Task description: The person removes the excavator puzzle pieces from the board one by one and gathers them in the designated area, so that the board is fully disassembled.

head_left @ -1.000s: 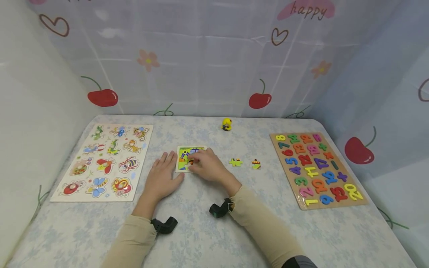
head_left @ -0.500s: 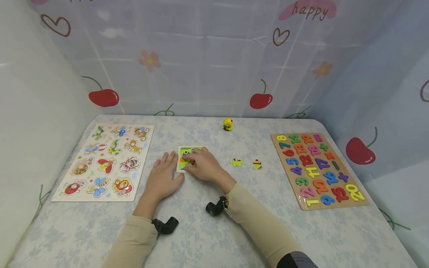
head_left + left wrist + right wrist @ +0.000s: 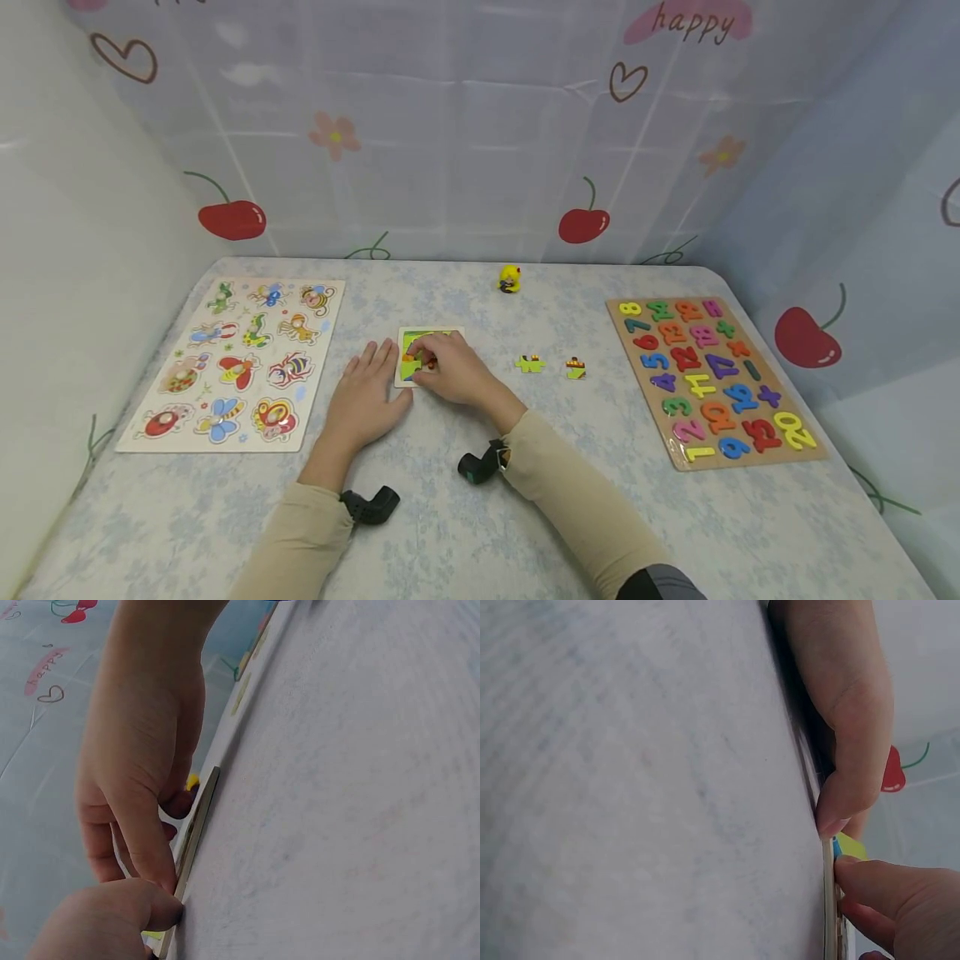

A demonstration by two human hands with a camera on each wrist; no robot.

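A small square puzzle board (image 3: 407, 381) with a green and yellow picture lies on the table between the hands. My left hand (image 3: 365, 398) rests beside it, fingers straight along its left edge; in the right wrist view its thumb (image 3: 851, 761) touches the board's near edge. Over the board, my right hand (image 3: 457, 367) has thumb and fingertips together on a yellow-green puzzle piece (image 3: 851, 846), which stands tilted in the right wrist view. Fingers hide most of that piece and the board's right half. Two loose puzzle pieces, one green (image 3: 530, 364) and one striped (image 3: 575, 368), lie to the right.
A white insect puzzle board (image 3: 315, 392) lies at the left and a brown number board (image 3: 660, 433) at the right. A small yellow figurine (image 3: 509, 279) stands near the far edge. A printed curtain (image 3: 465, 150) hangs behind the table (image 3: 420, 517).
My right hand has shifted slightly left over the puzzle board, its fingertips turning and covering more of the picture. My left hand has stayed in place.
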